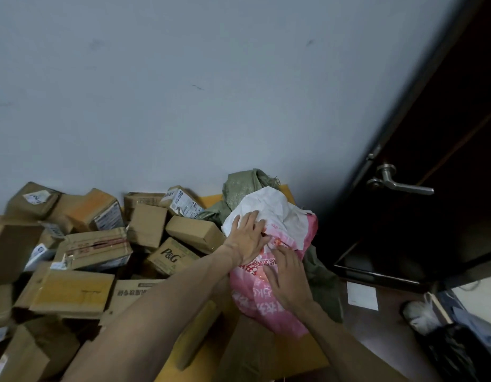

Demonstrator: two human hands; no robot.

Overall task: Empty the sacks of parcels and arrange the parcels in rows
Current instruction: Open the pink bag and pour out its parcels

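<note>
The pink and white sack [255, 301] sits on the right, near the dark door [445, 128]; the left hand [248, 238] and the right hand [288, 282] lie flat on it, fingers straight; a green sack [239, 188] lies behind; brown boxes [73, 292] pile up on the left; one small box [171, 257] reads "P&G".

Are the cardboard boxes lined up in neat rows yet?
No, the cardboard boxes lie in a messy heap by the wall, tipped at all angles and piled over one another.

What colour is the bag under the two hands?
The bag is pink with white writing, and its top part is white. The head view shows it.
</note>
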